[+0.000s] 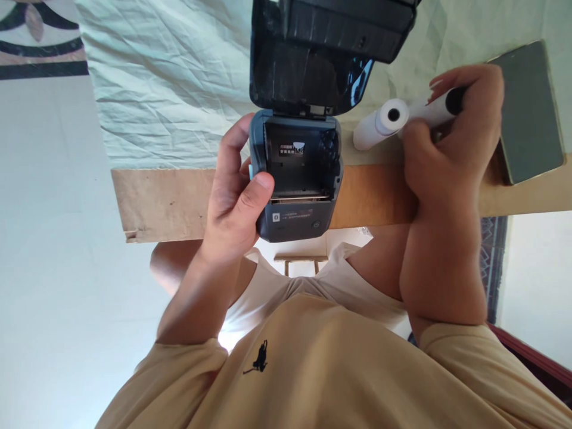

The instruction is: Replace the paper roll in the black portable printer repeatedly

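My left hand (236,196) grips the left side of a small dark portable label printer (295,220), its thumb on the front edge. The printer's lid (308,77) is flipped up, and its paper compartment (304,161) shows a printed label inside and no roll. To the right, my right hand (451,131) is closed around a white paper roll (431,110) with a dark end, its thumb and fingers on either side. Just left of that hand, another white paper roll (373,128) with a dark hollow core lies on the cloth.
A pale green cloth (170,83) covers the table, whose bare wooden edge (165,202) runs along the front. A dark flat device (529,113) lies at the right. Behind the printer's lid stands a bulky black object (348,27), partly cut off. A small wooden stool (300,259) shows below.
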A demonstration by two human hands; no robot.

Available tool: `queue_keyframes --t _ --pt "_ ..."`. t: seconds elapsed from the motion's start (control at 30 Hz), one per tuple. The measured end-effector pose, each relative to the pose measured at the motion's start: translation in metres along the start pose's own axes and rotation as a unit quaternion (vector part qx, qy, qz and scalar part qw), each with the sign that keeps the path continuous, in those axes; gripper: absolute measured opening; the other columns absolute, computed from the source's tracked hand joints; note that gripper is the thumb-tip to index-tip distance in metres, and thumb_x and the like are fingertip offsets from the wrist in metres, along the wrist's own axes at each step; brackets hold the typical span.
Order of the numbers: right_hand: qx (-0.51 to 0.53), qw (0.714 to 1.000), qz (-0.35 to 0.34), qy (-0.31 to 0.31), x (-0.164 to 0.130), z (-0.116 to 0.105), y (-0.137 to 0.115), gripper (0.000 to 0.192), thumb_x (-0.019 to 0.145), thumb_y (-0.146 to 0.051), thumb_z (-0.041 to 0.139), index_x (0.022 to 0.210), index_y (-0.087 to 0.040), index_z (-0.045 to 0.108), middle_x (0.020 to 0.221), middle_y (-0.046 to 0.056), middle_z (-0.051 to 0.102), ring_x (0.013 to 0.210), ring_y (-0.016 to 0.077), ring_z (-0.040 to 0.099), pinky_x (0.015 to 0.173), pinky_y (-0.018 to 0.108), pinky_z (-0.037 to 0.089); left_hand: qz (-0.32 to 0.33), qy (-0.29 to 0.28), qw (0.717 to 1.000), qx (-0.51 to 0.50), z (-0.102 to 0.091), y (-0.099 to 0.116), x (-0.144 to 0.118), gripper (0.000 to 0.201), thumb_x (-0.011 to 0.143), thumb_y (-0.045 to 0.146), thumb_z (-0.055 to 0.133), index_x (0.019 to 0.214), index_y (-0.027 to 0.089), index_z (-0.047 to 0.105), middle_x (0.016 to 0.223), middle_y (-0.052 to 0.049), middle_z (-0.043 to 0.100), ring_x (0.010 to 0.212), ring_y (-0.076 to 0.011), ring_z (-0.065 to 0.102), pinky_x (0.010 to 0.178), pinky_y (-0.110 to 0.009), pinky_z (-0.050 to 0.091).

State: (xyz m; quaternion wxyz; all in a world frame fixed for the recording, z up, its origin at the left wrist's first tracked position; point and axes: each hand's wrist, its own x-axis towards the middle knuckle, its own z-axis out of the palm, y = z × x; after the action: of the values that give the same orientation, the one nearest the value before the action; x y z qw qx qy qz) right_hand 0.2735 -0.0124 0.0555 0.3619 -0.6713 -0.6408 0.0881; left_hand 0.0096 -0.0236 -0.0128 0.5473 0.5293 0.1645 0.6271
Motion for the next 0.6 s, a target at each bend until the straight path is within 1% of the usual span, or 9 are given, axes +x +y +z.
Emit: queue_keyframes --t 0.03,0.07,0.13,0.2,0.27,0.33,0.43,0.5,0.6 --pt "-0.018 1.0 0.003 0.004 0.0 0.0 0.0 0.036 0.07 -0.004 0.057 0.103 -0.017 0.06 0.106 0.005 0.061 0.101 0.0167 0.054 0.092 0.036 0.045 -0.003 0.003 1.0 0.001 0.001 0.001 0.0 0.062 0.097 0.051 0.054 0.148 0.015 0.049 0.135 -0.01 0.067 0.117 -0.0177 0.069 0.086 -0.026 0.063" --pt "-0.026 1.0 0.005 0.009 0.0 -0.001 0.0 0.033 0.072 -0.007 0.06 0.104 -0.017 0.06 0.11 0.006 0.061 0.102 0.0171 0.053 0.093 0.037 0.045 -0.009 0.009 1.0 0.003 0.002 0.002 -0.001 0.062 0.097 0.051 0.054 0.148 0.015 0.049 0.135 -0.01 0.067 0.117 -0.0177 0.069 0.088 -0.027 0.063" --pt "0.002 1.0 0.0 0.012 -0.001 -0.001 0.0 0.045 0.073 -0.01 0.061 0.117 -0.016 0.057 0.113 0.006 0.061 0.097 0.0146 0.053 0.089 0.035 0.045 -0.02 0.016 1.0 0.009 0.003 0.005 -0.001 0.061 0.098 0.05 0.054 0.147 0.014 0.05 0.134 -0.01 0.068 0.119 -0.0169 0.068 0.094 -0.028 0.061" --pt "0.068 0.998 -0.008 0.009 -0.003 0.0 0.0 0.062 0.072 -0.006 0.056 0.133 -0.013 0.046 0.109 0.004 0.06 0.09 0.0114 0.054 0.078 0.031 0.044 -0.024 0.019 0.999 0.012 0.004 0.007 -0.002 0.06 0.099 0.05 0.053 0.146 0.014 0.05 0.134 -0.009 0.068 0.119 -0.0161 0.068 0.095 -0.027 0.061" --pt "0.124 0.992 -0.015 0.006 -0.005 0.001 0.0 0.071 0.069 -0.001 0.048 0.138 -0.013 0.039 0.103 0.002 0.06 0.088 0.0109 0.057 0.072 0.029 0.04 -0.026 0.019 0.999 0.009 0.004 0.008 -0.002 0.059 0.099 0.05 0.052 0.147 0.015 0.05 0.135 -0.009 0.067 0.12 -0.0171 0.068 0.097 -0.03 0.061" --pt "0.13 0.991 -0.023 0.01 -0.005 0.001 0.001 0.065 0.067 0.003 0.044 0.129 -0.017 0.046 0.097 -0.001 0.06 0.088 0.011 0.059 0.073 0.029 0.04 -0.029 0.016 0.999 0.007 0.004 0.008 -0.001 0.059 0.099 0.051 0.052 0.147 0.017 0.049 0.136 -0.008 0.066 0.121 -0.0197 0.068 0.1 -0.037 0.061" --pt "0.039 0.999 -0.021 0.002 -0.004 0.0 0.002 0.042 0.071 0.002 0.05 0.106 -0.02 0.056 0.098 0.0 0.057 0.092 0.0122 0.056 0.077 0.03 0.042 -0.042 0.011 0.999 0.008 0.005 0.009 -0.001 0.057 0.099 0.052 0.052 0.147 0.02 0.049 0.134 -0.007 0.066 0.126 -0.0228 0.067 0.109 -0.046 0.057" --pt "-0.026 1.0 -0.004 -0.014 -0.002 -0.002 0.001 0.035 0.074 -0.003 0.055 0.104 -0.02 0.059 0.103 0.001 0.054 0.099 0.0139 0.054 0.081 0.031 0.044 -0.043 0.002 0.999 0.004 0.006 0.01 0.0 0.056 0.099 0.052 0.052 0.146 0.022 0.05 0.134 -0.005 0.066 0.129 -0.0231 0.066 0.112 -0.048 0.055" --pt "-0.059 0.998 0.011 -0.03 -0.001 -0.004 -0.002 0.033 0.077 -0.011 0.063 0.109 -0.02 0.059 0.107 0.001 0.053 0.103 0.0148 0.051 0.092 0.037 0.047 -0.056 0.008 0.998 -0.004 0.01 0.016 0.001 0.054 0.101 0.05 0.05 0.146 0.02 0.049 0.134 -0.005 0.065 0.133 -0.0227 0.063 0.117 -0.049 0.052"
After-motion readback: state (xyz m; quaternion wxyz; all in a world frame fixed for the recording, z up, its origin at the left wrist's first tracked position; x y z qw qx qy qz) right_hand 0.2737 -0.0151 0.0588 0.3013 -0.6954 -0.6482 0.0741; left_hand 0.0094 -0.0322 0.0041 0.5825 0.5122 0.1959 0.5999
